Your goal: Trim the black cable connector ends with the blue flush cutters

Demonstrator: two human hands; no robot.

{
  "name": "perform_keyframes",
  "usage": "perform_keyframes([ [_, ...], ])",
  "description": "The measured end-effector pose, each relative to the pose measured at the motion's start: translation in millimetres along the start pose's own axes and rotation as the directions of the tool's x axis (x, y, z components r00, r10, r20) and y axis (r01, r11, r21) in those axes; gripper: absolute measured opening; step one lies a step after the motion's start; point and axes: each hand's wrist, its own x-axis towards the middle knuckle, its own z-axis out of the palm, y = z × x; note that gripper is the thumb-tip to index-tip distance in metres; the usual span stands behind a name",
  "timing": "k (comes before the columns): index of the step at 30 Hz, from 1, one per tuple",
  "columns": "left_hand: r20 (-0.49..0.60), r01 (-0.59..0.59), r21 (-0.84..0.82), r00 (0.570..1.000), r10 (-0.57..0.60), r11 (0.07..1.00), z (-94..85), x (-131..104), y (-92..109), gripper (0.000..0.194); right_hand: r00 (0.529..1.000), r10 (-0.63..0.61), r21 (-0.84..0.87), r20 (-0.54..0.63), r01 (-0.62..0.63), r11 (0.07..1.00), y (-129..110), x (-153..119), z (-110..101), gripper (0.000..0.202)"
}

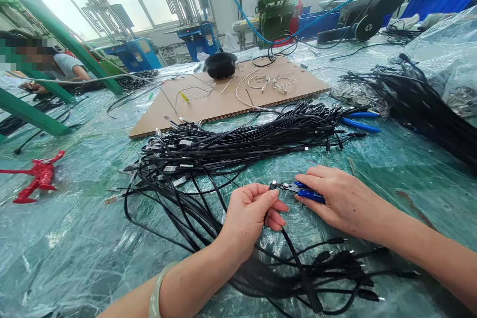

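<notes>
Near the centre, my left hand (248, 213) pinches a black cable end (274, 186) with a small metal tip. My right hand (345, 201) is wrapped round blue-handled cutters (310, 194), whose jaws point left and meet or nearly meet the cable's tip. Below my hands lies a loose bunch of black cables (272, 278) with plugs at its right end. Beyond my hands a thick bundle of black cables (238, 141) stretches across the table, with flat metal plugs at its left end.
Cardboard (223, 94) with white cables and a black bowl (219, 65) lies behind the bundle. Blue-handled pliers (359, 121) and another cable pile (425, 99) are right, a red figure (39, 176) left. A person (72, 67) sits at the far left.
</notes>
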Motion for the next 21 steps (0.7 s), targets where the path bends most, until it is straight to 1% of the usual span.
perform_keyframes([
  [12, 0.010, -0.005, -0.020, 1.000, 0.005, 1.000, -0.2, 0.9, 0.2, 0.018, 1.000, 0.008, 0.018, 0.006, -0.008, 1.000, -0.6, 0.4, -0.8, 0.023],
  [21, 0.016, -0.006, -0.028, 1.000, 0.006, 1.000, -0.3, -0.7, 1.2, 0.020, 1.000, 0.002, -0.009, -0.017, -0.002, 1.000, -0.9, 1.4, -1.0, 0.022],
])
